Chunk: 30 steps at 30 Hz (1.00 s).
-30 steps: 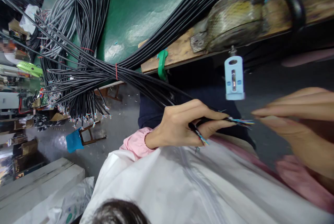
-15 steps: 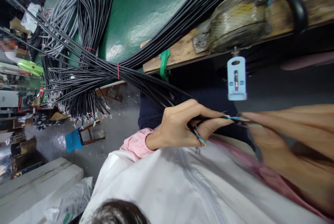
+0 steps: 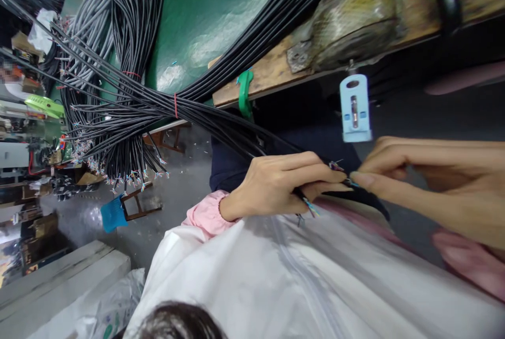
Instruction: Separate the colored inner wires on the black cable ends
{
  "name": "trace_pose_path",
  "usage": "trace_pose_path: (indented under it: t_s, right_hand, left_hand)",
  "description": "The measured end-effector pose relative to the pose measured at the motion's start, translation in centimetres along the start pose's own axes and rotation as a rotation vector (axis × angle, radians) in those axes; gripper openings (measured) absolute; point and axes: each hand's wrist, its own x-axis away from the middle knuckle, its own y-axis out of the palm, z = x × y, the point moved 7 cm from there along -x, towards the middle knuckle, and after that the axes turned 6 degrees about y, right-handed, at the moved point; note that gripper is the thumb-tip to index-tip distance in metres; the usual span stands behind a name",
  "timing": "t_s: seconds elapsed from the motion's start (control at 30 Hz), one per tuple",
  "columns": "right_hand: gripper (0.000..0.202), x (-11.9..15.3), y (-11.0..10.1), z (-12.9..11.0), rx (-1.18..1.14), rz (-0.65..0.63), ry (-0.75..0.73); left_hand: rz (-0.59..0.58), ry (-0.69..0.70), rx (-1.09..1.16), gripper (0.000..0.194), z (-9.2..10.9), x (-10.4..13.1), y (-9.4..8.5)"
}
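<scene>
My left hand (image 3: 282,181) is closed around the ends of several black cables (image 3: 236,136) in front of my body. Thin coloured wires (image 3: 311,207) stick out below its fingers, and another stripped end (image 3: 335,166) shows above its fingertips. My right hand (image 3: 426,186) has thumb and index finger pinched together close to the left fingertips. A short bit of blue wire (image 3: 352,183) runs between the two pinches; its tip is hidden by the right fingers. Farther left, a red tie (image 3: 175,106) holds the black cables in a bundle.
A light-blue stripper-like tool (image 3: 355,110) hangs off the wooden board (image 3: 272,78), near a tape-wrapped motor-like body (image 3: 355,18). A green clamp-like piece (image 3: 245,92) sits at the board's edge. Black and grey cables (image 3: 89,28) lie on the green table (image 3: 205,7). A blue stool (image 3: 113,213) stands at lower left.
My right hand has drawn closer to my left, and less coloured wire shows between them. My left fingers have shifted slightly on the cables. The camera view has moved a little.
</scene>
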Motion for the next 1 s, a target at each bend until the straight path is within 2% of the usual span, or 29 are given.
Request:
trace_pose_path:
  t_s: [0.1,0.2,0.27,0.37,0.43,0.5,0.67,0.8,0.9,1.0]
  right_hand:
    - [0.059,-0.5,0.2,-1.0,-0.002,-0.035,-0.093]
    - [0.046,-0.1,-0.6,-1.0,-0.028,0.076,-0.161]
    - [0.033,0.5,-0.7,-0.7,-0.02,0.089,-0.235]
    - [0.017,1.3,-0.4,-0.6,-0.016,0.005,-0.382]
    - [0.016,1.7,-0.2,-0.8,-0.006,-0.034,-0.475]
    - [0.018,1.8,-0.1,-1.2,0.062,-0.016,-0.553]
    - [0.021,1.9,0.9,-2.6,0.259,0.102,-0.76]
    - [0.018,1.9,1.1,-2.6,0.211,0.184,-0.759]
    - [0.018,2.4,0.9,-3.1,0.177,0.233,-0.774]
    - [0.015,2.8,1.3,-4.1,0.225,0.221,-0.783]
  left_hand:
    - [0.038,-0.011,0.068,0.02,-0.2,0.1,-0.2]
    - [0.09,0.012,0.117,0.016,-0.3,-0.2,-0.4]
    - [0.12,0.025,0.144,0.016,-0.3,-0.4,-0.7]
    - [0.144,0.029,0.133,0.034,0.0,-0.5,-1.1]
    - [0.118,0.009,0.09,0.051,0.2,-0.5,-1.1]
    - [0.067,-0.024,0.057,0.062,0.3,-0.3,-0.9]
    - [-0.017,-0.124,0.029,0.069,-0.1,0.2,-0.6]
    - [0.057,-0.139,0.078,0.074,0.0,0.1,-1.3]
    - [0.134,-0.139,0.103,0.07,0.3,0.1,-2.0]
    - [0.188,-0.132,0.111,0.066,0.7,0.0,-2.7]
